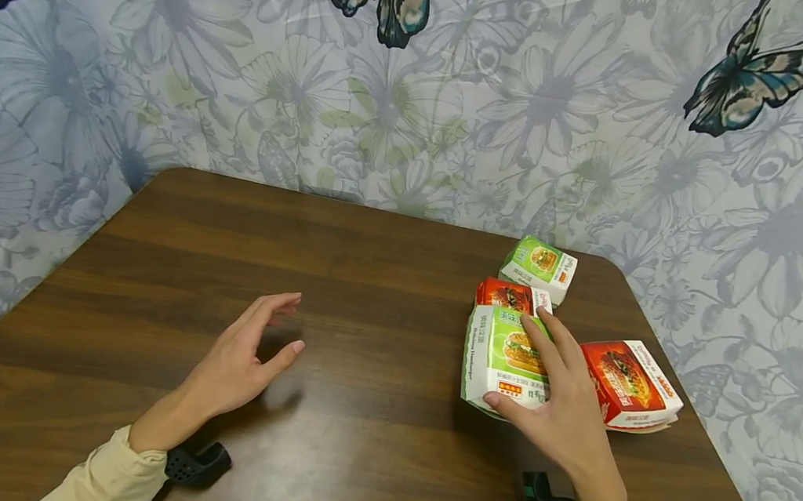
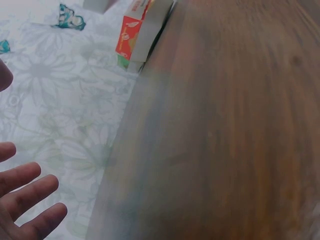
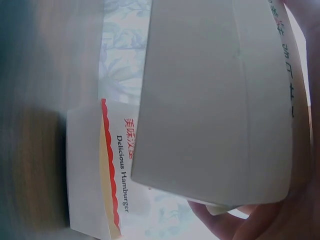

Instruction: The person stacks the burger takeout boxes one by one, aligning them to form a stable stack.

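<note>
My right hand (image 1: pixel 570 401) grips a green-and-white hamburger box (image 1: pixel 507 353), thumb at its near edge and fingers over its far side. In the right wrist view this box (image 3: pixel 215 110) shows a plain pale face, with fingertips curled at its end. Behind it, partly covered, is a red hamburger box (image 1: pixel 500 292). A second red box (image 1: pixel 625 378) lies just right of the hand. Over the table's middle-left, my left hand (image 1: pixel 240 356) holds nothing, its fingers relaxed and thumb apart; the left wrist view shows its spread fingers (image 2: pixel 30 195).
Another green hamburger box (image 1: pixel 540 263) stands at the back right, by the far edge of the brown wooden table (image 1: pixel 302 250). A wall covering with flowers and butterflies (image 1: pixel 411 125) rises behind the table. The right red box is close to the table's right edge.
</note>
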A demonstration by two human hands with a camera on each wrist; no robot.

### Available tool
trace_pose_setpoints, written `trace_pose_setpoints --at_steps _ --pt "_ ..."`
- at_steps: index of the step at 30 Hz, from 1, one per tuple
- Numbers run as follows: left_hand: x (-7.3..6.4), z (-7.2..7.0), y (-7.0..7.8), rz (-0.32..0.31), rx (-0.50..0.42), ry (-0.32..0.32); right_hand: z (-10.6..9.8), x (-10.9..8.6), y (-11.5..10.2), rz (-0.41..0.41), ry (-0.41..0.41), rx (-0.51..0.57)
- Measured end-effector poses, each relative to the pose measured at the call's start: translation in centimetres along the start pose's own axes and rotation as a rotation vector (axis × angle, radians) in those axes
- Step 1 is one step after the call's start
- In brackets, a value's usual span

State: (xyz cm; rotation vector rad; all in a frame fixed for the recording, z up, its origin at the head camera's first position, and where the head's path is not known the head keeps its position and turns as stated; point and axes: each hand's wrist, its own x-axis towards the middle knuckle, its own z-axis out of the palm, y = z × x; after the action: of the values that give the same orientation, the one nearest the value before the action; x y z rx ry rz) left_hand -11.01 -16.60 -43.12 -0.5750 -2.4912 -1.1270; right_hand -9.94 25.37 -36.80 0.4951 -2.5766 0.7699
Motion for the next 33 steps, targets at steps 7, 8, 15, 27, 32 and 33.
trace_pose_setpoints --at_steps 7,8,15,27,32,33 --pt "0.0 -0.1 0.0 0.000 0.006 -0.008 0.6 -0.1 -0.3 0.020 -0.016 0.001" --pt "-0.1 -0.1 0.0 -0.002 0.007 -0.010 0.7 -0.1 -0.3 0.019 -0.014 0.002" --pt "-0.5 0.1 0.1 -0.005 0.016 -0.012 1.1 -0.2 -0.6 0.004 0.009 -0.031" --pt "-0.4 0.6 0.2 0.017 0.007 -0.003 1.6 -0.1 -0.8 -0.043 0.013 -0.029" --pt "0.0 0.5 0.2 0.021 0.010 0.004 1.7 0.2 -0.9 -0.060 0.022 -0.027" --pt "0.0 0.5 0.2 0.021 0.009 0.004 1.8 0.3 -0.9 -0.060 0.023 -0.026"
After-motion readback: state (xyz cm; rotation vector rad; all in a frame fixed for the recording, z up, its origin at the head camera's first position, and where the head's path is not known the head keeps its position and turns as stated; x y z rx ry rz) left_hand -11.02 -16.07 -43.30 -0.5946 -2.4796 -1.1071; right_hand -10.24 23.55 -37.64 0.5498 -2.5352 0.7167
